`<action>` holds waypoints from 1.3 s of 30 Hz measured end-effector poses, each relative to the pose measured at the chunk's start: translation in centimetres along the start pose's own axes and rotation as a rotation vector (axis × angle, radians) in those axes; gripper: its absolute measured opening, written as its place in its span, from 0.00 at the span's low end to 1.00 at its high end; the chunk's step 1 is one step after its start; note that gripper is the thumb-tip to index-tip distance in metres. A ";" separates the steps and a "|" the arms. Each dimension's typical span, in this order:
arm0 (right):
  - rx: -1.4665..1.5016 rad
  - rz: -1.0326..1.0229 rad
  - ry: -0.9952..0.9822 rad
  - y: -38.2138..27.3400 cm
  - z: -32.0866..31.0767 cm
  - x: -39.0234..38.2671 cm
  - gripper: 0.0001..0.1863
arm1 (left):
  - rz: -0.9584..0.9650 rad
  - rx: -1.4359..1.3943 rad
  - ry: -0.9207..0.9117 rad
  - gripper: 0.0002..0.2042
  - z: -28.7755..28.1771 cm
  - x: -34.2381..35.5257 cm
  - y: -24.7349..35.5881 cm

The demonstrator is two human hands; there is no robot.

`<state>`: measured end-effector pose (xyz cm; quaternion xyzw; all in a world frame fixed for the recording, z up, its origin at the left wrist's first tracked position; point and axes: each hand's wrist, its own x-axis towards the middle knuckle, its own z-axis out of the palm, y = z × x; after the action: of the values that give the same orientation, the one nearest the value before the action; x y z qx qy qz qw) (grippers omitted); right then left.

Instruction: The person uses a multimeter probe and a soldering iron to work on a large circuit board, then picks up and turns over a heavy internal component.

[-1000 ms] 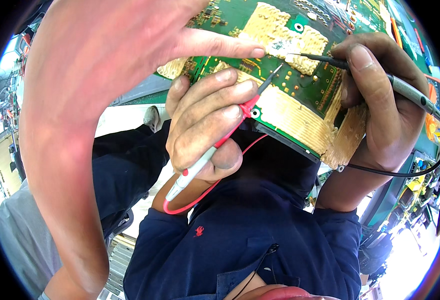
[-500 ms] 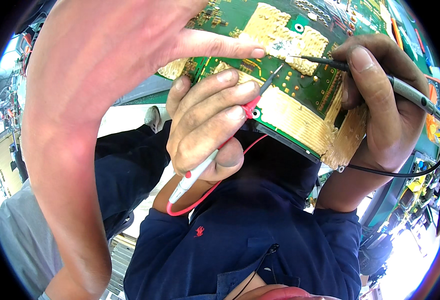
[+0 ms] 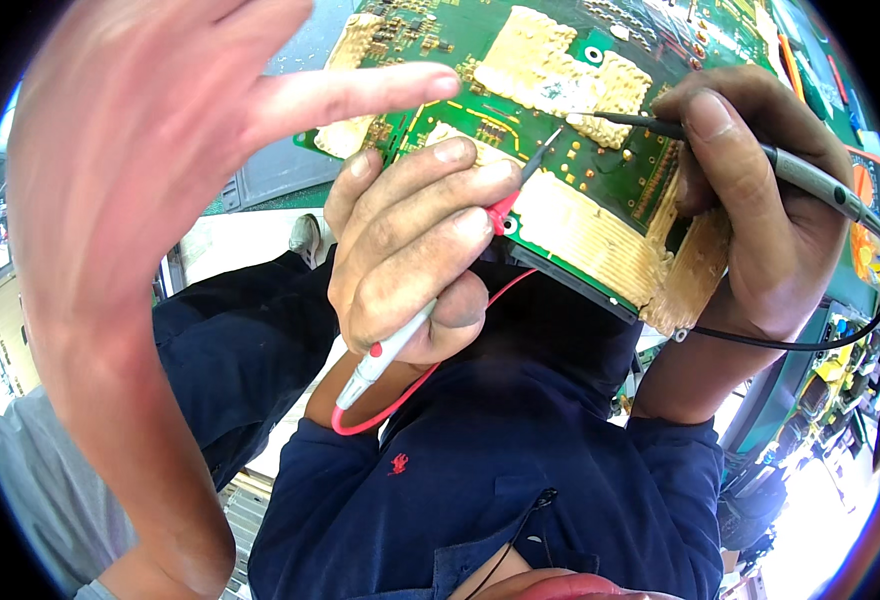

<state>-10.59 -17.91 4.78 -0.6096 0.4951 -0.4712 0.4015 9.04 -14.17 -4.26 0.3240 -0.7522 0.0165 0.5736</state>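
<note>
My left hand point(image 3: 410, 250) is closed on a red-and-grey test probe point(image 3: 390, 345), its metal tip raised over the green circuit board point(image 3: 430, 35), near the middle. My right hand point(image 3: 760, 200) grips a black-and-grey test probe point(image 3: 808, 175); its tip is at the lower edge of a cream textured patch point(image 3: 525, 50) with a whitish spot, close to the red probe's tip. More cream material point(image 3: 585, 230) covers the board's near edge, where my fingers rest. A co-worker's hand point(image 3: 170, 110) extends an index finger over the board's left part, above my left hand.
The co-worker's forearm point(image 3: 120, 410) fills the left side. A grey panel point(image 3: 270, 180) lies behind the board on a green bench. Electronic parts and cables point(image 3: 820, 380) crowd the right. A black lead point(image 3: 800, 348) and a red lead point(image 3: 505, 285) hang below the board. A shoe point(image 3: 305, 235) shows below.
The co-worker's hand has drawn back left and slightly upward, its fingertip leaving the cream patch area. My hands and both probes have barely moved.
</note>
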 end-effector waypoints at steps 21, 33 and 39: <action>-0.066 -0.031 -0.051 -0.2 -0.3 0.1 0.11 | 0.007 0.019 0.013 0.14 0.3 -0.3 -0.2; -0.043 -0.045 -0.080 0.0 -0.5 0.2 0.11 | 0.015 0.021 0.020 0.14 0.4 -0.4 -0.1; -0.046 -0.025 -0.089 0.0 -0.7 0.2 0.11 | 0.023 0.028 0.018 0.14 0.5 -0.3 -0.2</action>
<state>-11.21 -18.15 4.97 -0.6454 0.4797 -0.4372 0.4028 8.79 -14.36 -4.79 0.3232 -0.7502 0.0365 0.5757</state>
